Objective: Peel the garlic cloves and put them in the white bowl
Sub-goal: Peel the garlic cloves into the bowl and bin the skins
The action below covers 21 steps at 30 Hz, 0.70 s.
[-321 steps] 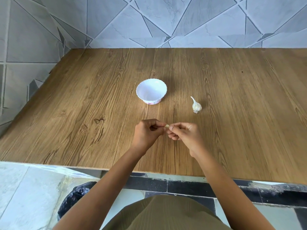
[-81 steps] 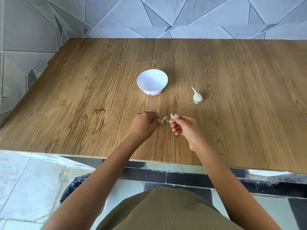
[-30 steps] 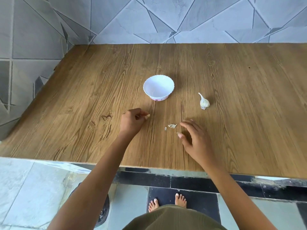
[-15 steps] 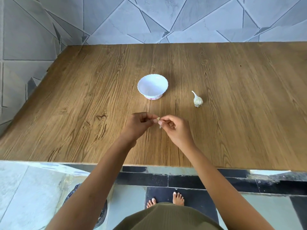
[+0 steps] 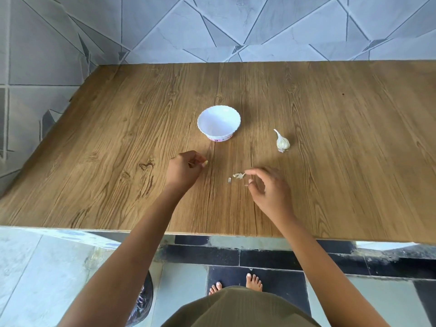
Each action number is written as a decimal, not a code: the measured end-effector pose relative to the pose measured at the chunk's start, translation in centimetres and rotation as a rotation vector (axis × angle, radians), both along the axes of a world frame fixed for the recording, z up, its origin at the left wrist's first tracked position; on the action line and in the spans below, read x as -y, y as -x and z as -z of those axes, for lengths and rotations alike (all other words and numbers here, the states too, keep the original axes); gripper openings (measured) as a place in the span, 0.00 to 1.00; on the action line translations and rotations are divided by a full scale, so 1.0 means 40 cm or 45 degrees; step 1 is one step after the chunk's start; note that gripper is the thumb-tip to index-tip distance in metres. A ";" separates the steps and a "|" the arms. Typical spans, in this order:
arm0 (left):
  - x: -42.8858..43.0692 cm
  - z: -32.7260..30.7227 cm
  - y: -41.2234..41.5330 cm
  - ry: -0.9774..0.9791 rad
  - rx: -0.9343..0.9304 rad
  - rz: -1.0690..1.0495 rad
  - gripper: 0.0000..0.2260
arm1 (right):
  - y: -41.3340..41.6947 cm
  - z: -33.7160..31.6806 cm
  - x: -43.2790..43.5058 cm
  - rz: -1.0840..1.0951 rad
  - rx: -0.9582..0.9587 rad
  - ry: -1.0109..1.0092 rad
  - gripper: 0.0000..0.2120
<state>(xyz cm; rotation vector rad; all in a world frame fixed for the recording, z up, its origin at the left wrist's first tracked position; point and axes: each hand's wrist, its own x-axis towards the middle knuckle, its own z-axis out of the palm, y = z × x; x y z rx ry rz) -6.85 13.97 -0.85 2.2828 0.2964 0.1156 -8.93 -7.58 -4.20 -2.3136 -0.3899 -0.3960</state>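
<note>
The left grip (image 5: 182, 169) is held over the wooden desk (image 5: 113, 142), its fingers curled inward. A small pale garlic clove (image 5: 205, 164) is pinched at its fingertips, with the clove's end seen poking out toward the right. The clove is carried just short of the white bowl (image 5: 237, 119), which is placed upright farther back on the desk, a pink pattern being visible along its base.

The right grip (image 5: 269, 192) is kept low over the desk, nearer the front edge and well apart from the left one. Its fingers are spread and loosely bent, and nothing is seen to be held in them; the fingertips are blurred, so whether the surface is touched cannot be told. Just beside those fingertips, a curled scrap of garlic peel (image 5: 238, 175) is laid on the desk, and a smaller peel sliver (image 5: 229, 180) is found to its left.

A garlic bulb (image 5: 282, 142), stem pointed away and leftward, is placed to the right of the bowl, apart from it.

Grey tiled wall (image 5: 212, 27) is seen behind the desk. Below the front edge, bare feet (image 5: 253, 282) are planted on a tiled floor (image 5: 47, 267), and an olive garment (image 5: 236, 308) is worn.
</note>
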 end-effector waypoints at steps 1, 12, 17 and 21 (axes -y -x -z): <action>-0.004 0.004 -0.004 -0.068 0.013 -0.020 0.04 | 0.003 0.003 0.006 0.016 0.005 0.036 0.10; -0.013 0.011 -0.001 -0.269 0.114 0.102 0.06 | 0.023 0.024 0.024 -0.031 -0.197 0.247 0.17; 0.022 -0.010 0.035 -0.237 0.213 0.201 0.09 | 0.029 0.023 0.041 -0.035 -0.192 0.239 0.18; 0.114 -0.013 0.042 -0.339 0.072 0.485 0.11 | 0.041 0.028 0.080 0.030 -0.192 0.392 0.27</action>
